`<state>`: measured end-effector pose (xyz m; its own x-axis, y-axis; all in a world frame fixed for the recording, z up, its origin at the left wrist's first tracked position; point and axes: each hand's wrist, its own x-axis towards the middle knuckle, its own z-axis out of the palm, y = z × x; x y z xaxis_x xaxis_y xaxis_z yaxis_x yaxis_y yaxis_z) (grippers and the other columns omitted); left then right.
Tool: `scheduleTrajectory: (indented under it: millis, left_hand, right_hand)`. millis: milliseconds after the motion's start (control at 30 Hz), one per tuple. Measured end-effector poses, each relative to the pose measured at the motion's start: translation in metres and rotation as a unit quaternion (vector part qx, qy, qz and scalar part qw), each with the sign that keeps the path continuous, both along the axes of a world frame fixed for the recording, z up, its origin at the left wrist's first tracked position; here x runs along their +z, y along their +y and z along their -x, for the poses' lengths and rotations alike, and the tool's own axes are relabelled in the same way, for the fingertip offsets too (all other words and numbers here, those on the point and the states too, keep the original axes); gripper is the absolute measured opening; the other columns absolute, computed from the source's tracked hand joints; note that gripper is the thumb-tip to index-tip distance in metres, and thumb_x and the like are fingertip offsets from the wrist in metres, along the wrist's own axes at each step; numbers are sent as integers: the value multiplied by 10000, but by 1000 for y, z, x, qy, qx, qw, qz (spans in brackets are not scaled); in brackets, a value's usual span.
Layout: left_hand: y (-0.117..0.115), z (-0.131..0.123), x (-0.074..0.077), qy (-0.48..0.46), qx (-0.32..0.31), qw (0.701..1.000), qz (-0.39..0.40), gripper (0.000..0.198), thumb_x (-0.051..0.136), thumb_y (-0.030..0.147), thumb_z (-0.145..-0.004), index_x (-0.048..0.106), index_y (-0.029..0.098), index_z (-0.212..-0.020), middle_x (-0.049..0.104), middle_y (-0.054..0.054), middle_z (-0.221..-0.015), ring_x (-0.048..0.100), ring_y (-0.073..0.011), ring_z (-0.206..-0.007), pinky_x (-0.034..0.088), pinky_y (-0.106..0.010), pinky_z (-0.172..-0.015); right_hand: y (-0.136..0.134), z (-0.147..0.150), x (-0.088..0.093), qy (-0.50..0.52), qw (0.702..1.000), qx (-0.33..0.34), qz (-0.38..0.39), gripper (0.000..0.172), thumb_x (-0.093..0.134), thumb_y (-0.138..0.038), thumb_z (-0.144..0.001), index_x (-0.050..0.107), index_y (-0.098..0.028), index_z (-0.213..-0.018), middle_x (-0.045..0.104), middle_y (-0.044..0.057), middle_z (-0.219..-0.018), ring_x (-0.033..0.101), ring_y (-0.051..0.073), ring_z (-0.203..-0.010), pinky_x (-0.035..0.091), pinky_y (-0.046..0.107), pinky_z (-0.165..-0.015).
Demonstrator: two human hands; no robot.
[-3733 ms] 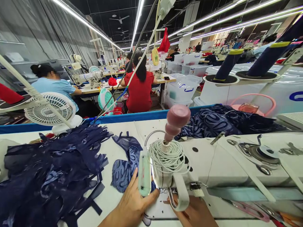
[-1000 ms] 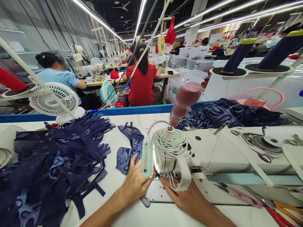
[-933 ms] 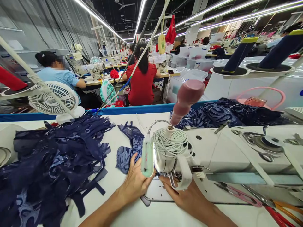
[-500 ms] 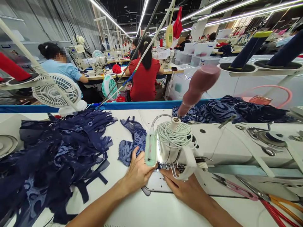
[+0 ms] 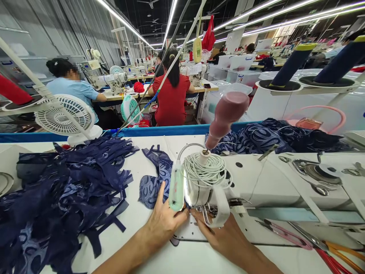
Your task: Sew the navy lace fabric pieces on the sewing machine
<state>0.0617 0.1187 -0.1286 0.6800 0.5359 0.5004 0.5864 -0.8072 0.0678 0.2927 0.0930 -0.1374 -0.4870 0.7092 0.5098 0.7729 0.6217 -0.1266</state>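
Observation:
A navy patterned fabric piece (image 5: 165, 169) lies on the white table left of the sewing machine head (image 5: 197, 195), running down to the needle area. My left hand (image 5: 162, 222) rests on its lower end, closed against the cloth, index finger pointing forward and thumb beside the presser foot. Across from it, my right hand (image 5: 225, 236) has its fingers together at the fabric's edge near the needle. The machine's white guard (image 5: 222, 207) covers part of these fingers. A pale green lamp (image 5: 176, 186) hides the cloth directly under the needle.
Navy fabric strips (image 5: 74, 190) are heaped at left. More patterned fabric (image 5: 256, 137) lies behind the machine. Pink-handled snips (image 5: 288, 234) and orange-handled scissors (image 5: 339, 249) lie at right. A pink-handled screwdriver (image 5: 226, 118) stands upright on the machine. A fan (image 5: 67, 116) and co-workers are beyond.
The camera view has shifted slightly, so the scene sits a little lower and further left. Both hands keep nearly the same places at the needle, the left thumb still beside the presser foot.

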Motion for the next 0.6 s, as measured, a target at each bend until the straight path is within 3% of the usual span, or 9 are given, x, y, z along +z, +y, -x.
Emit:
scheduleTrajectory:
  millis: [200,367,600]
  left_hand:
    - [-3,5,6,-21,-39,998,45,375,394,-49,-855,609,128,-1106,675,-84,-933,643,-209,-890,568,-527,-920]
    - [-3,6,5,-35,-42,998,28,347,375,-40,-879,622,145,-1038,670,-82,-896,642,-189,-837,620,-387,-771]
    - [-1,3,11,-16,-30,999,-17,321,400,7,-932,615,131,-1135,689,-94,-903,679,-210,-887,628,-411,-793]
  right_hand:
    - [-1,2,-8,-96,992,39,-73,398,442,7,-887,702,-184,-1119,713,93,-966,656,233,-783,511,329,-649]
    - [4,2,0,-65,991,59,-105,332,441,-7,-918,690,-152,-1083,702,80,-854,645,235,-728,513,345,-621]
    - [4,2,10,-65,993,40,-95,364,403,1,-918,693,-158,-1072,703,82,-847,660,225,-716,546,324,-657]
